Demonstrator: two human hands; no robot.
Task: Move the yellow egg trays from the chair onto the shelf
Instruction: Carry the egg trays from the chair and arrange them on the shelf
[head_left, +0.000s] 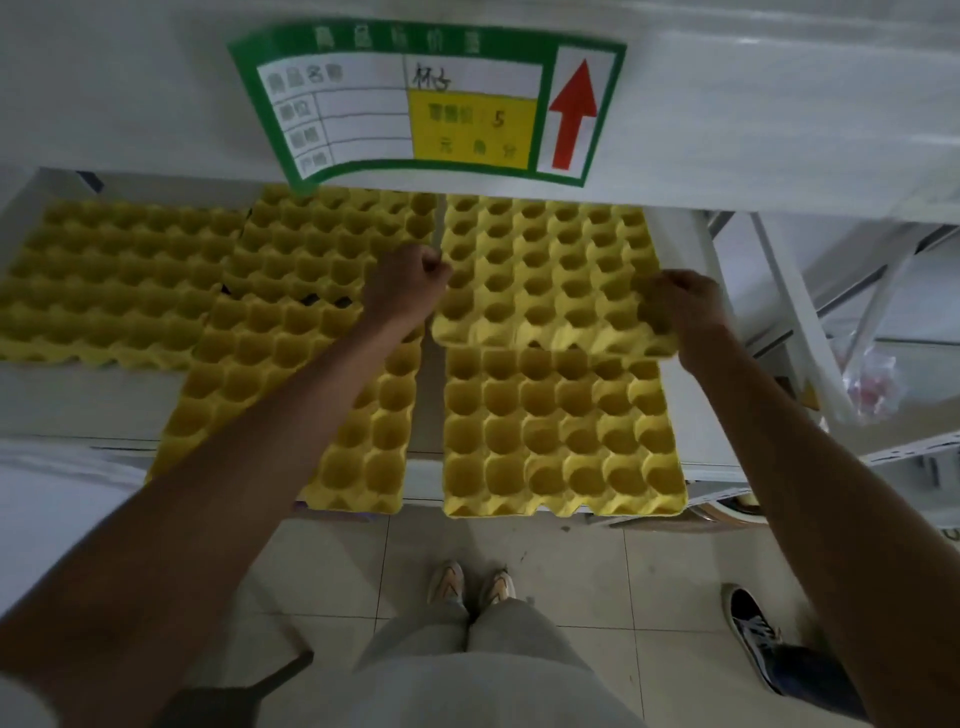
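Note:
Several yellow egg trays lie on the white shelf (62, 395). I hold the back right yellow egg tray (545, 270) by both sides: my left hand (410, 280) grips its left edge, my right hand (680, 306) its right front corner. Its front edge overlaps the front right tray (561, 436), which sticks out past the shelf's front edge. To the left are a front middle tray (249, 374), partly under my left forearm, a back middle tray (322, 244) and a far left tray (104, 280). The chair is not in view.
An upper shelf board with a green price label (426, 104) hangs close above the trays. White shelf posts (779, 322) stand at the right, with a plastic bag (872, 384) behind. On the tiled floor below are my feet (470, 584) and another person's dark shoe (753, 634).

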